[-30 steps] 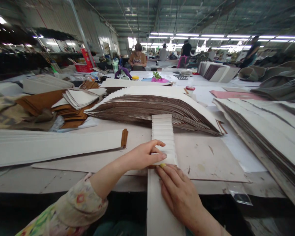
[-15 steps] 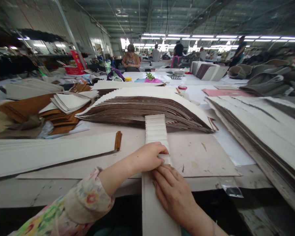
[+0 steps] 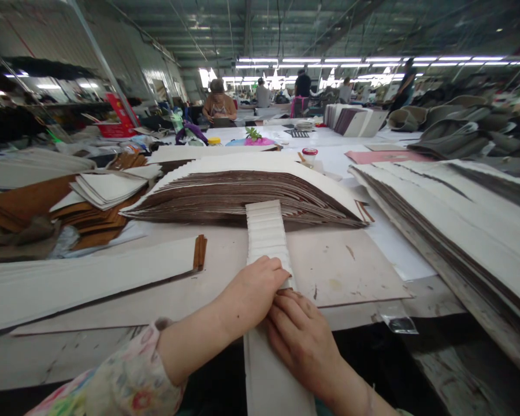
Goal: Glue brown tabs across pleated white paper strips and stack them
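Observation:
A staggered stack of long white strips [image 3: 266, 234] runs from the table's near edge toward a big fanned pile of brown-and-white sheets [image 3: 242, 188]. My left hand [image 3: 253, 292] is curled over the near end of the strips, its fingers pinching the top strip. My right hand [image 3: 301, 335] lies just beside it, fingers bent down onto the same strip, pressing it where it hangs off the table toward me.
A long white strip pile with a brown end [image 3: 91, 277] lies left. More long stacked sheets [image 3: 450, 231] fill the right side. Brown and white folded pieces [image 3: 99, 196] sit back left. A person [image 3: 219, 107] sits at the far end, others stand behind.
Both hands have slid a little toward me along the strips, and the left fingers have curled from spread into a tighter pinch. The camera has shifted slightly to the right.

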### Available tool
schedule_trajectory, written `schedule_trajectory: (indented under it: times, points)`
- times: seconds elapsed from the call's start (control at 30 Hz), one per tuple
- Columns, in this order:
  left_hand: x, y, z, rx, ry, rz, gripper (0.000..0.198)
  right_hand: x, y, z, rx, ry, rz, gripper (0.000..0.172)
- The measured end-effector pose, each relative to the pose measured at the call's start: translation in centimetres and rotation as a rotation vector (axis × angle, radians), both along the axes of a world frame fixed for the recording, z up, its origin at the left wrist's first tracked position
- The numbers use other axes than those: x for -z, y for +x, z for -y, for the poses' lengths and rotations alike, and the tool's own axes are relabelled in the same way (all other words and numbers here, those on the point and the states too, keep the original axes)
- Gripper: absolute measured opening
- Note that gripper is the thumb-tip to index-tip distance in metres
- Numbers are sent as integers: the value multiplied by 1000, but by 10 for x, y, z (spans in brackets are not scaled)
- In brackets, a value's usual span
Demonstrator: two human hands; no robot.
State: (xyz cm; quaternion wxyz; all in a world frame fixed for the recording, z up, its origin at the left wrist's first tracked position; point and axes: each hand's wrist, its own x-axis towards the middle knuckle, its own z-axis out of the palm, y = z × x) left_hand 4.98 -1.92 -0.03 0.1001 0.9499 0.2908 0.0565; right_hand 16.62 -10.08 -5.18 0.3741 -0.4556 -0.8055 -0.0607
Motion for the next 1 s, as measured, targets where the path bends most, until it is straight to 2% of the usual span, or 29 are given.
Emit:
schedule_trajectory:
  times: [0.5,0.67,0.73,0.87,1.0]
  points:
    - [0,2,-1,28,0,-80,19,0,0,-1,3,0,-55,20]
    - [2,-10,-4,23,-56,33,23,-6,1,-5,23,-137,-84,18]
    - [3,-18,-5,-8,-87,93,26,-9,2,-7,18,-193,-81,20]
    - [5,-32,-7,-142,-157,174,18,-14,6,-13,-5,-292,-82,22]
    - [4,-37,-8,-207,-235,212,16,-15,10,-21,85,-308,-29,27]
